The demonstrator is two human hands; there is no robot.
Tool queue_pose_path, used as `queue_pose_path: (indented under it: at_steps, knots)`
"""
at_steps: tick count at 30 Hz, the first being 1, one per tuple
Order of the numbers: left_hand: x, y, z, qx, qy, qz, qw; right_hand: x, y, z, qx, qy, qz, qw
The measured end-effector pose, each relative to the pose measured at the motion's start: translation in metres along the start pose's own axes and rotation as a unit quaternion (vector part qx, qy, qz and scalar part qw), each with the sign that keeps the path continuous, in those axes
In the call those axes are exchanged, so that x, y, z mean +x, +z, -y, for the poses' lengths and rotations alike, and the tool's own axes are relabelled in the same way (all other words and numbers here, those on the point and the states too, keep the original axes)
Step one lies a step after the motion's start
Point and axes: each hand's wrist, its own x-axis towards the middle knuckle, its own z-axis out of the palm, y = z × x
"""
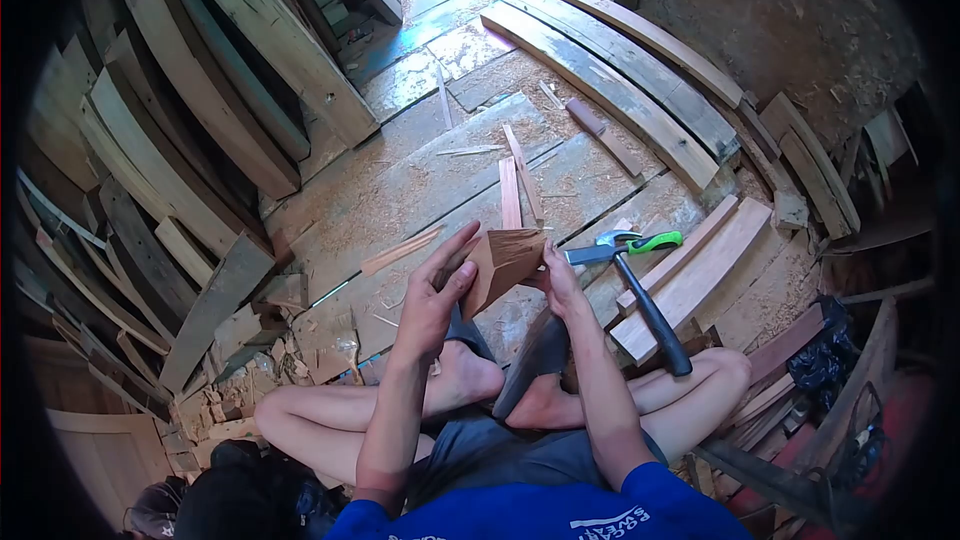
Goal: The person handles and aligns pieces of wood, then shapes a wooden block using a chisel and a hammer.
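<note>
Between my two hands, above my crossed legs, is a short wooden block (497,275) with angled faces and a rough, split-looking top. My left hand (438,292) holds its left side, thumb against the face and fingers extended along the edge. On the opposite side, my right hand (557,278) grips the right edge, with some of its fingers hidden behind the wood. Just right of that hand, a chisel with a green and black handle (655,242) lies on the floor. A hammer (652,312) with a long black handle rests beside it, its head by the chisel.
Tall boards (190,70) lean in a stack at the left. Long beams (600,90) lie at the upper right, and pale planks (695,285) sit near my right knee. Wood strips (511,190) and shavings are scattered over the plank floor (400,180).
</note>
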Motion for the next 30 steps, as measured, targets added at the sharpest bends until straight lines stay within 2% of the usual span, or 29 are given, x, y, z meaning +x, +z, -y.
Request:
queue_pose_path:
  at_steps: [4, 7, 9, 10, 12, 15, 18, 23, 25, 26, 29, 30]
  knots:
    - [0.005, -0.005, 0.003, 0.044, 0.040, -0.043, 0.997, -0.001, 0.002, 0.000, 0.002, -0.006, -0.019, 1.000]
    - [0.030, -0.054, 0.015, 0.110, 0.065, -0.147, 0.981, -0.014, 0.002, 0.005, -0.018, -0.119, -0.028, 0.992]
    - [0.055, -0.094, 0.038, 0.135, 0.090, -0.222, 0.961, -0.030, 0.005, 0.011, -0.107, -0.219, -0.025, 0.969]
    - [0.066, -0.113, 0.055, 0.145, 0.061, -0.230, 0.960, -0.041, 0.008, 0.015, -0.150, -0.267, -0.025, 0.952]
    - [0.081, -0.139, 0.092, 0.168, -0.004, -0.246, 0.955, -0.066, 0.028, 0.021, -0.177, -0.290, -0.070, 0.938]
    - [0.085, -0.132, 0.138, 0.117, -0.096, -0.212, 0.965, -0.101, 0.075, 0.034, -0.229, -0.300, -0.153, 0.913]
    - [0.076, -0.110, 0.171, 0.016, -0.152, -0.165, 0.974, -0.107, 0.093, 0.030, -0.343, -0.298, -0.188, 0.871]
    - [0.054, -0.087, 0.197, 0.077, -0.154, -0.128, 0.977, -0.106, 0.102, 0.026, -0.420, -0.346, -0.212, 0.812]
    - [0.048, -0.083, 0.197, 0.097, -0.132, -0.111, 0.980, -0.106, 0.102, 0.030, -0.435, -0.356, -0.200, 0.803]
    - [0.046, -0.083, 0.195, 0.101, -0.154, -0.083, 0.979, -0.106, 0.102, 0.033, -0.442, -0.362, -0.194, 0.798]
    - [0.034, -0.071, 0.185, 0.031, -0.172, -0.060, 0.983, -0.106, 0.100, 0.043, -0.468, -0.380, -0.180, 0.777]
    - [0.034, -0.075, 0.192, 0.020, -0.154, -0.042, 0.987, -0.108, 0.100, 0.049, -0.462, -0.374, -0.171, 0.786]
